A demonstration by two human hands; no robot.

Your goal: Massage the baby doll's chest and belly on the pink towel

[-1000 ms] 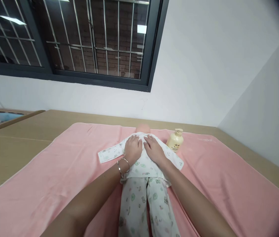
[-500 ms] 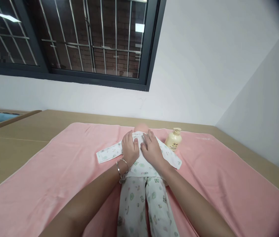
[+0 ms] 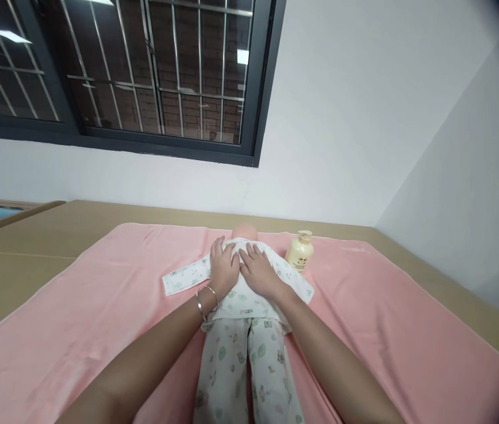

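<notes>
A doll (image 3: 244,232) lies on its back on a pink cloth (image 3: 112,306), its head toward the wall. It wears a white printed top (image 3: 244,303) with both sleeves spread out sideways, and matching printed trousers (image 3: 225,365). My left hand (image 3: 224,268), with silver bangles (image 3: 206,301) at the wrist, rests flat on the left part of the top's chest. Beside it, my right hand (image 3: 260,271) lies flat on the chest with fingers spread. Neither hand grips anything. The hands partly cover the top.
A cream pump bottle (image 3: 300,252) stands on the cloth just beyond the right sleeve. Under the cloth is a wooden surface (image 3: 37,247) that meets a white wall (image 3: 320,147). Above hangs a dark-framed window (image 3: 165,147) with bars.
Both hands stay on the chest. The fingers of the left hand now spread apart a little, and the right hand's fingers have shifted slightly. The whole view has drifted, so everything sits further left.
</notes>
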